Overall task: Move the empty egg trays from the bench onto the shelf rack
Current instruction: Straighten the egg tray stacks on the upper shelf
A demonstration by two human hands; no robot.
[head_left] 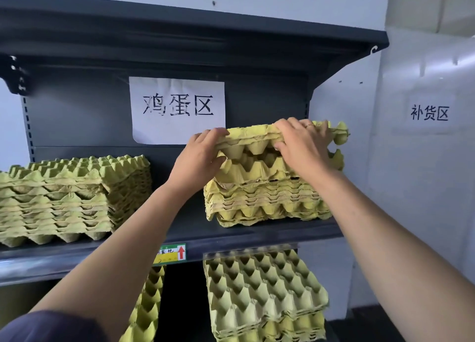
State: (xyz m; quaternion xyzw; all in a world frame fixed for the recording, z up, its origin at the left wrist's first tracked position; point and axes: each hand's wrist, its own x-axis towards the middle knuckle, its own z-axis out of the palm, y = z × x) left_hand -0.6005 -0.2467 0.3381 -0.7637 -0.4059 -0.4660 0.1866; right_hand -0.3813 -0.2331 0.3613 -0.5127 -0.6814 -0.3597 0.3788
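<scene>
On the rack's shelf point(231, 236), toward 3 o'clock, yellow-green moulded-pulp egg trays point(252, 138) sit atop a stack point(267, 203), roughly level, long axis running 9 to 3 o'clock, cups down. The left hand point(203, 154) curls round their 9 o'clock corner; the right hand point(303, 149) clamps the near edge.

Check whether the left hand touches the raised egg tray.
Touching. Head view: the left hand grips the left corner of the raised egg tray, fingers on top, thumb beneath.
</scene>
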